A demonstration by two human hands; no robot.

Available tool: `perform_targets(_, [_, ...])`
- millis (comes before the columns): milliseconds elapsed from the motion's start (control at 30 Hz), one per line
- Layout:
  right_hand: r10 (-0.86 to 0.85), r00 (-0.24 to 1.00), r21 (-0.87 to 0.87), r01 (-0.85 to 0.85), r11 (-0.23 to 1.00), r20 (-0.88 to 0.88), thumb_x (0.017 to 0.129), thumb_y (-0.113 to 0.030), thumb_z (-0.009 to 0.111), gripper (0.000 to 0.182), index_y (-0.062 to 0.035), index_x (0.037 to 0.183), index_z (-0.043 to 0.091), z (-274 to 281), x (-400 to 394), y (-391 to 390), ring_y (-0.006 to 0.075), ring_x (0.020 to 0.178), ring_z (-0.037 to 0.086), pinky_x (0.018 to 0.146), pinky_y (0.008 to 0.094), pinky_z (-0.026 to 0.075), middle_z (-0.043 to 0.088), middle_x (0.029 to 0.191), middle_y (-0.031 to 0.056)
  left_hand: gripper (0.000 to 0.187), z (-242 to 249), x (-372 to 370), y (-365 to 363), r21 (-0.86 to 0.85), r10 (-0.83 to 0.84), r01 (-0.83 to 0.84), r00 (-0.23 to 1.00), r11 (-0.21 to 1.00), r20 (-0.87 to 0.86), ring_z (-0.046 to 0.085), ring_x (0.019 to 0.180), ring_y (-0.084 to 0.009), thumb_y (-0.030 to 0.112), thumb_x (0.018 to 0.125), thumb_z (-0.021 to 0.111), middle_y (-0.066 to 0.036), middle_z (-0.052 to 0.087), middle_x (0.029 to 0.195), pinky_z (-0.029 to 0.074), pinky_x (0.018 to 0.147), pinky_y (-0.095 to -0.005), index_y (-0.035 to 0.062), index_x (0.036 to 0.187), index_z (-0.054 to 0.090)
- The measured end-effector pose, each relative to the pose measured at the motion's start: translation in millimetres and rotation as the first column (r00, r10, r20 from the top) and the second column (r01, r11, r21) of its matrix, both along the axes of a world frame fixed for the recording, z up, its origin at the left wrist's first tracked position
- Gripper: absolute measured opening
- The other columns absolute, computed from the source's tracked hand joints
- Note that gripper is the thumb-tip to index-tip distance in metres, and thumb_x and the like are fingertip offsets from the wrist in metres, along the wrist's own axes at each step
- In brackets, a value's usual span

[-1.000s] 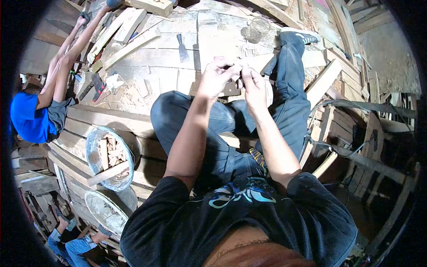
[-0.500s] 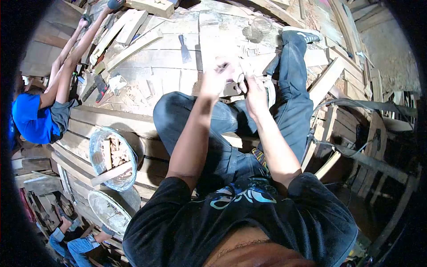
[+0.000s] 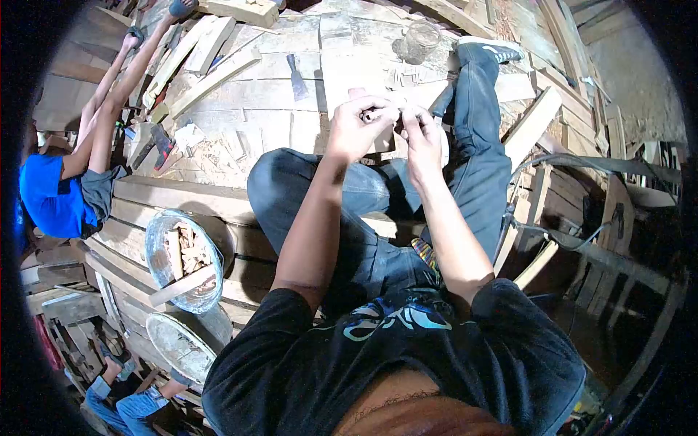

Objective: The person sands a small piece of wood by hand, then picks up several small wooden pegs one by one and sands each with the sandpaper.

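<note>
My left hand point(image 3: 355, 129) is closed, its fingers curled round something small and dark that I cannot make out. Close beside it, my right hand point(image 3: 423, 139) has its fingers pinched together near the left fingertips; what they hold is too small to name. Both hands are raised over the pale, brightly lit boards point(image 3: 291, 94), in front of my bent leg. A scraper with a dark handle point(image 3: 297, 78) lies on the boards beyond my left hand. A clear round jar point(image 3: 422, 36) stands past my right hand.
A bucket of wood scraps point(image 3: 190, 254) is at the left, with another bucket point(image 3: 182, 341) below it. A person in a blue shirt point(image 3: 49, 196) sits at the far left. Another person's jeans point(image 3: 134, 408) show at lower left. Timber pieces point(image 3: 534, 125) lie at the right.
My left hand has turned and its fingers are more curled. My right hand's fingers have drawn together near it. Glare on both hands has lessened.
</note>
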State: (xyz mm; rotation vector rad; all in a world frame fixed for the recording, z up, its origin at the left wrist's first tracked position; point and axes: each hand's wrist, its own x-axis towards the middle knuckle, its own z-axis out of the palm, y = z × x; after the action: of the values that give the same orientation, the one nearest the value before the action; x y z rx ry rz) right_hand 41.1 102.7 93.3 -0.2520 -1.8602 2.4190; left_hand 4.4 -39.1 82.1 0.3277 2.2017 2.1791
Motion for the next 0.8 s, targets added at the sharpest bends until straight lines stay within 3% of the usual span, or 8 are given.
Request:
perform_targets(167, [-0.022, 0.996, 0.004, 0.022, 1.000, -0.087, 0.096, -0.013, 0.067, 0.013, -0.0030, 0.104, 0.064, -3.8, -4.3, 6.0, 0.0062, 0.084, 0.053, 0.075, 0.0214, 0.043, 0.061, 0.091, -0.0017, 0.021, 11.0, 3.3, -0.8, -0.165, -0.042, 0.042, 0.999, 0.985, 0.006, 0.064, 0.092, -0.0133, 0.003, 0.083, 0.075, -0.007, 0.071, 0.100, 0.051, 0.082, -0.0284, -0.0005, 0.104, 0.073])
perform_targets(200, [-0.018, 0.996, 0.011, 0.020, 1.000, -0.088, 0.096, -0.012, 0.066, 0.013, -0.0027, 0.104, 0.064, -4.3, -4.5, 7.9, 0.0062, 0.084, 0.053, 0.075, 0.0215, 0.043, 0.061, 0.091, -0.0016, 0.022, 8.3, 2.3, 0.6, -0.086, -0.063, 0.065, 0.998, 0.994, 0.018, 0.064, 0.091, -0.0129, 0.003, 0.083, 0.074, -0.007, 0.072, 0.100, 0.050, 0.083, -0.0284, 0.0002, 0.105, 0.072])
perform_targets(433, [-0.048, 0.998, 0.043, 0.049, 0.998, -0.029, 0.096, -0.007, 0.063, 0.012, -0.0005, 0.105, 0.065, -2.8, -3.6, 12.9, 0.0094, 0.091, 0.057, 0.082, 0.0242, 0.045, 0.065, 0.096, 0.0029, 0.022, 16.3, 2.9, -7.7, -0.152, -0.058, 0.058, 0.998, 0.987, 0.005, 0.059, 0.091, -0.0088, 0.002, 0.084, 0.072, -0.002, 0.068, 0.098, 0.048, 0.080, -0.0235, 0.0007, 0.106, 0.072])
perform_targets(467, [-0.043, 0.999, 0.034, 0.043, 0.998, -0.023, 0.096, -0.007, 0.063, 0.012, -0.0005, 0.106, 0.065, -4.9, -3.8, 13.8, 0.0098, 0.092, 0.057, 0.083, 0.0243, 0.045, 0.065, 0.097, 0.0031, 0.022, 8.5, 0.9, -6.6, -0.052, -0.028, 0.029, 0.999, 0.998, 0.020, 0.057, 0.078, -0.0074, 0.004, 0.083, 0.073, -0.003, 0.068, 0.090, 0.047, 0.072, -0.0242, 0.0014, 0.105, 0.073])
perform_targets(567, [-0.047, 0.998, -0.007, 0.046, 0.999, -0.051, 0.096, -0.006, 0.064, 0.012, -0.0006, 0.106, 0.065, -8.9, -4.6, 12.9, 0.0101, 0.092, 0.057, 0.084, 0.0241, 0.045, 0.065, 0.097, 0.0026, 0.018, 3.9, -2.3, -11.1, 0.046, -0.027, 0.025, 0.998, 0.999, 0.052, 0.062, 0.095, -0.0107, -0.004, 0.088, 0.067, -0.006, 0.066, 0.106, 0.052, 0.081, -0.0246, -0.0012, 0.105, 0.071])
perform_targets(600, [-0.045, 0.998, -0.005, 0.045, 0.999, -0.047, 0.096, -0.006, 0.064, 0.012, -0.0007, 0.106, 0.065, -9.9, -4.7, 13.5, 0.0099, 0.092, 0.057, 0.084, 0.0240, 0.045, 0.065, 0.097, 0.0024, 0.016, 3.1, -4.0, -11.3, 0.138, -0.033, 0.022, 0.997, 0.990, 0.076, 0.063, 0.096, -0.0127, -0.006, 0.089, 0.065, -0.007, 0.067, 0.104, 0.054, 0.083, -0.0266, -0.0029, 0.104, 0.070])
perform_targets(700, [-0.061, 0.998, -0.015, 0.061, 0.998, -0.024, 0.095, -0.005, 0.064, 0.013, -0.0008, 0.107, 0.065, -10.0, -3.6, 14.5, 0.0091, 0.091, 0.057, 0.084, 0.0235, 0.045, 0.065, 0.097, 0.0018, 0.013, 7.1, -4.8, -17.8, 0.117, 0.048, -0.047, 0.999, 0.992, -0.004, 0.063, 0.093, -0.0127, -0.003, 0.090, 0.065, -0.008, 0.068, 0.102, 0.053, 0.080, -0.0260, -0.0036, 0.102, 0.070])
perform_targets(800, [-0.061, 0.998, -0.027, 0.061, 0.998, 0.002, 0.095, -0.004, 0.064, 0.015, -0.0009, 0.109, 0.065, -12.0, -2.5, 17.7, 0.0084, 0.090, 0.057, 0.083, 0.0229, 0.046, 0.065, 0.097, 0.0016, 0.012, 5.7, -5.2, -21.7, 0.201, 0.007, -0.012, 1.000, 0.979, 0.028, 0.063, 0.089, -0.0111, -0.002, 0.092, 0.065, -0.008, 0.069, 0.099, 0.051, 0.079, -0.0252, -0.0041, 0.102, 0.070])
